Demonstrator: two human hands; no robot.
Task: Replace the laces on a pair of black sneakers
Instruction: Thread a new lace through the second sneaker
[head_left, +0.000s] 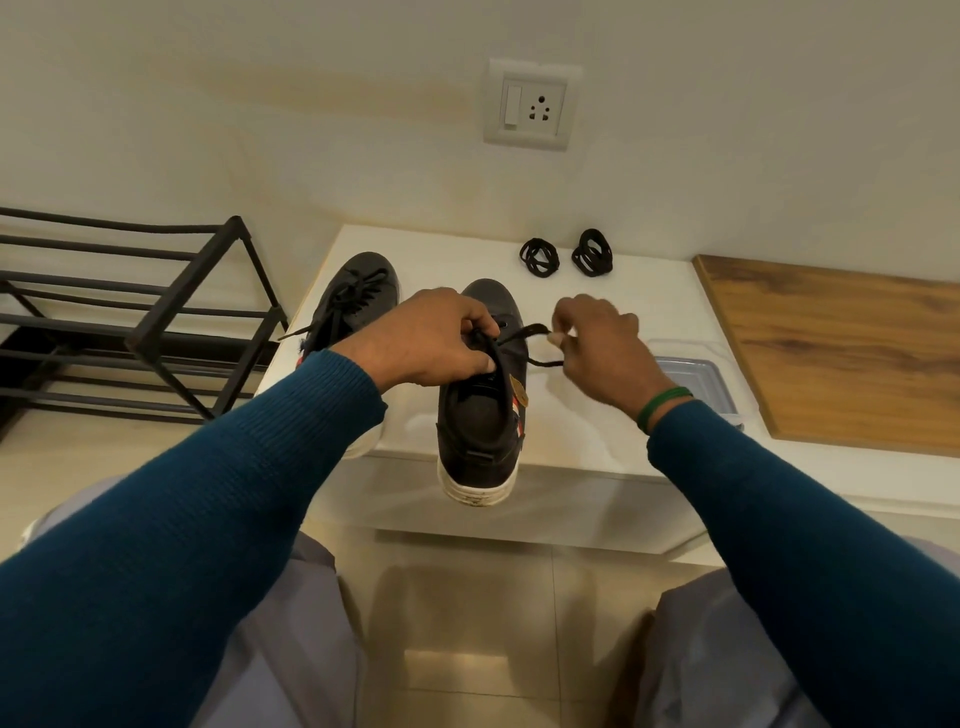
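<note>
A black sneaker with a white sole lies on the white ledge, its heel hanging over the front edge. My left hand grips the lace at the shoe's tongue. To its right, my right hand pinches a loop of that same black lace, drawn out sideways. The second black sneaker lies to the left, still laced. Two coiled black laces sit at the back of the ledge.
A black metal shoe rack stands at the left. A clear plastic container lies by my right wrist, next to a wooden board. A wall socket is above. Tiled floor lies below, between my knees.
</note>
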